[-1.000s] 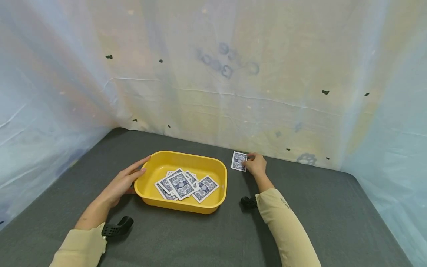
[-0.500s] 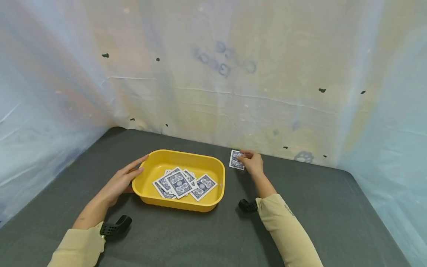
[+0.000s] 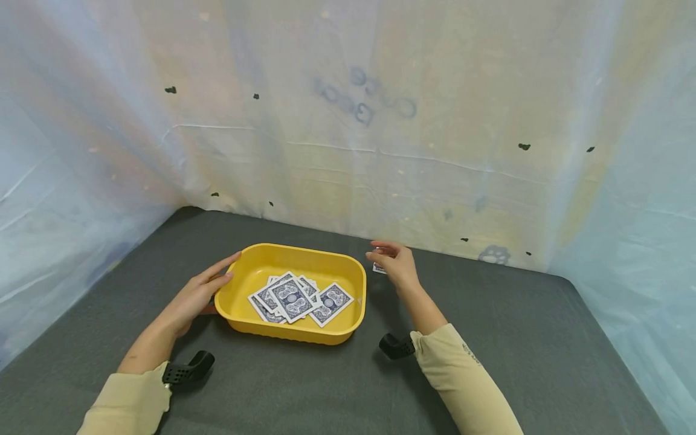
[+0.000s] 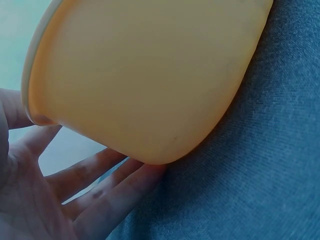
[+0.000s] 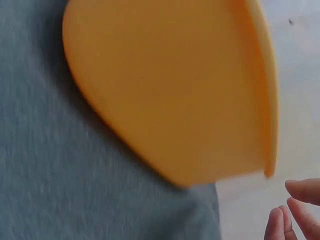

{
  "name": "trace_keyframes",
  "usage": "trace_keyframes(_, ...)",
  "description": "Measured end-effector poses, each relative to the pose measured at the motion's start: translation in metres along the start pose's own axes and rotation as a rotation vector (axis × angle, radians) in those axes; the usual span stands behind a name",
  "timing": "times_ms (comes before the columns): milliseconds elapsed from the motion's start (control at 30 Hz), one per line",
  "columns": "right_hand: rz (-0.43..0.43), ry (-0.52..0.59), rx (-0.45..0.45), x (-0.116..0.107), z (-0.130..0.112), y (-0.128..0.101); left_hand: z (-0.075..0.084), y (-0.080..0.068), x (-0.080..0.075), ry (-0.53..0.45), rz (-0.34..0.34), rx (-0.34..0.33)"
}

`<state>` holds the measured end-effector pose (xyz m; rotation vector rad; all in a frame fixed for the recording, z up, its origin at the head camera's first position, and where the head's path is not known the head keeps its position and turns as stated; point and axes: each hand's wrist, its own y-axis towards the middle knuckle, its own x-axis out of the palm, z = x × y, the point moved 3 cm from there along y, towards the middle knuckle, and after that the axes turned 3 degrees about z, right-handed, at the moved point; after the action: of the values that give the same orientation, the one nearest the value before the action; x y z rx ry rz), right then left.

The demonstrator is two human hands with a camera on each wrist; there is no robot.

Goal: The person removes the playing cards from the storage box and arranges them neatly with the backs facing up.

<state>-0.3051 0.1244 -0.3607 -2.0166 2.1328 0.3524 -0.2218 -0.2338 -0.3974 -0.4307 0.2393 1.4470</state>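
Observation:
At the left end of a yellow plastic tray (image 3: 337,338), my left hand (image 3: 187,299) holds the wall, with digits at the rim and others against the outside lower down. In the left wrist view its fingers (image 4: 100,200) touch the tray wall near the base. Several playing cards (image 3: 292,299) lie face down in a loose pile inside. Beyond the tray's right end, my right hand (image 3: 399,266) hovers over a single card (image 3: 379,269), hiding most of it. Thumb and fingertips (image 5: 302,191) stand apart in the right wrist view, with no card between them.
The tray stands on a dark grey cloth-covered table (image 3: 304,393). A pale translucent sheet (image 3: 348,181) rises along the table's back edge and both sides. Black wrist mounts (image 3: 190,368) stick out from both sleeves.
My right hand has slid left across the single card, covering more of it, while that card stays in about the same place. The left hand and the tray hold still; the view shifts slightly.

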Motion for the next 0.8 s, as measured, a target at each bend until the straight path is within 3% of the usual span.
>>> trace_keyframes(300,-0.076,0.007,-0.049,0.015,-0.025,-0.015,0.002,0.001,0.0,-0.028,-0.024,-0.025)
trace_keyframes(600,-0.263,-0.044,-0.02,0.047,-0.041,-0.028,0.004,0.0,-0.002,-0.059,-0.039,-0.042)
trace_keyframes(800,-0.355,-0.084,0.054,0.071,-0.04,-0.034,0.005,-0.001,0.0,-0.057,-0.032,-0.05)
